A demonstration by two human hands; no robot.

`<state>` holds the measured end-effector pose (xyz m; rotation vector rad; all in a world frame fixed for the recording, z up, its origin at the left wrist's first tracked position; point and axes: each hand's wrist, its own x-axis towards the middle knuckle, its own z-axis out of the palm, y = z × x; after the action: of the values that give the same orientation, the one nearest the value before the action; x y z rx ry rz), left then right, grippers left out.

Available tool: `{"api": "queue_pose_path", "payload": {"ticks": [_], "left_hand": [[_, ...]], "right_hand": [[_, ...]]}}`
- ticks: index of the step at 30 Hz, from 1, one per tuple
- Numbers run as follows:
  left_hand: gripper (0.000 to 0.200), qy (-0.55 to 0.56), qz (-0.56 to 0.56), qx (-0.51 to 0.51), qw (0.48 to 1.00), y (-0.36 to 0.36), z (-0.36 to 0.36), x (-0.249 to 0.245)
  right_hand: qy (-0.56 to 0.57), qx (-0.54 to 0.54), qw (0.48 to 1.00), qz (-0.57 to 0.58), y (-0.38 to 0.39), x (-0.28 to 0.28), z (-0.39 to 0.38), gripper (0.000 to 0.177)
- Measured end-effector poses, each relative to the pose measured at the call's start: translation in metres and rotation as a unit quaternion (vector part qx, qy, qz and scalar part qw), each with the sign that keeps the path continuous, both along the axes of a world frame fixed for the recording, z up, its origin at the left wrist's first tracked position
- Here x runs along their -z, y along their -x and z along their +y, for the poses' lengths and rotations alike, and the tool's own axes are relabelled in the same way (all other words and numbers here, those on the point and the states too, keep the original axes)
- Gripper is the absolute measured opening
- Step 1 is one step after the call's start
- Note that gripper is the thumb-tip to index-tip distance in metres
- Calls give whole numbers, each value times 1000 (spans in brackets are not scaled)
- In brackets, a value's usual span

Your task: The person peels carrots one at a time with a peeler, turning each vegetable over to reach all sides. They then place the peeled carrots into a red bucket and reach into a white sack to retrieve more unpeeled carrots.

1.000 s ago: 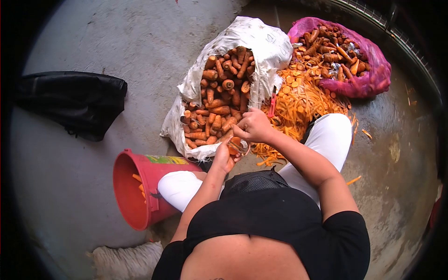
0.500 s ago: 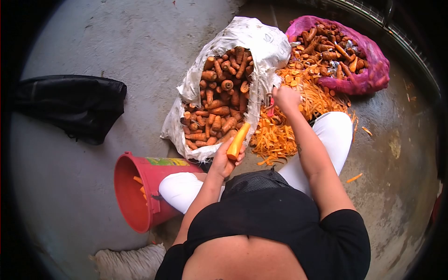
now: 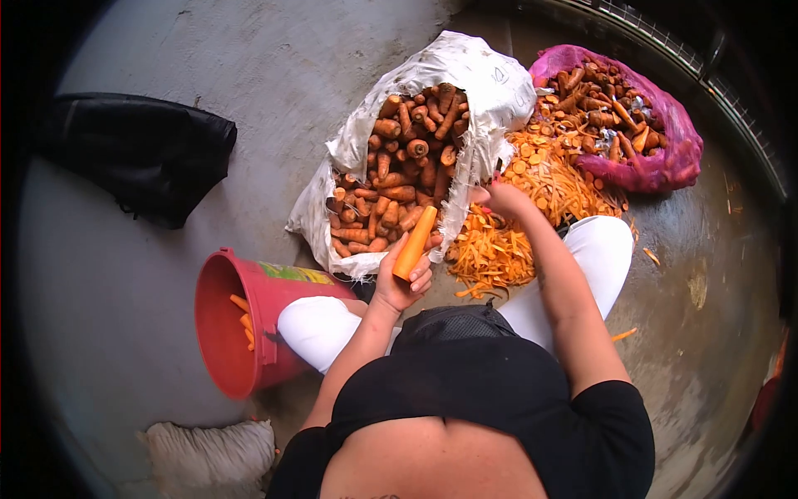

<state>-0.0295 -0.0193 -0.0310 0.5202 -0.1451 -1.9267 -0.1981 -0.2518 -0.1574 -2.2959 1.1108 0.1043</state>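
A peeled orange carrot (image 3: 416, 243) stands tilted in my left hand (image 3: 401, 283), whose fingers wrap round its lower end. My right hand (image 3: 505, 200) is closed beside the right edge of the white sack (image 3: 482, 75), over the heap of peelings (image 3: 492, 258). Something small and pinkish-red shows by its fingers, too little to make out. Unpeeled carrots (image 3: 395, 195) fill the open white sack in front of me.
A pink mesh sack (image 3: 677, 154) of carrot pieces lies at the upper right. At the left is a tipped red bucket (image 3: 270, 333) with a few peeled carrots inside. Black cloth (image 3: 154, 154) lies farther left, and a pale sack (image 3: 212, 457) at the lower left.
My right hand has moved slightly down and turned, its fingers now nearer the carrot. The carrot in my left hand stands a little more upright. The whole view has shifted slightly.
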Motion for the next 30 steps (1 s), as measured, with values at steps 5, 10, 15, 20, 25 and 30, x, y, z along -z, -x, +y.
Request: {"api": "queue_pose_path", "payload": {"ticks": [5,10,15,20,25,30], "left_hand": [[41,-73,-81,-83,991,-7,3,-1],[34,-41,-85,-114,989,-16,11,4],[29,-9,-71,-160,985,-33,19,-18],[40,37,-257,-436,861,-115,56,-58],[39,63,-625,-643,437,-173,136,-180],[56,-157,-807,-552,139,-303,221,-173]], "right_hand": [[-129,35,984,-116,4,-4,27,23],[-353,140,903,-202,4,39,30,27],[-47,-22,992,112,27,56,45,32],[-46,51,997,42,26,12,65,24],[40,81,983,-161,2,-74,88,21],[179,70,880,-435,-25,-180,112,19]]}}
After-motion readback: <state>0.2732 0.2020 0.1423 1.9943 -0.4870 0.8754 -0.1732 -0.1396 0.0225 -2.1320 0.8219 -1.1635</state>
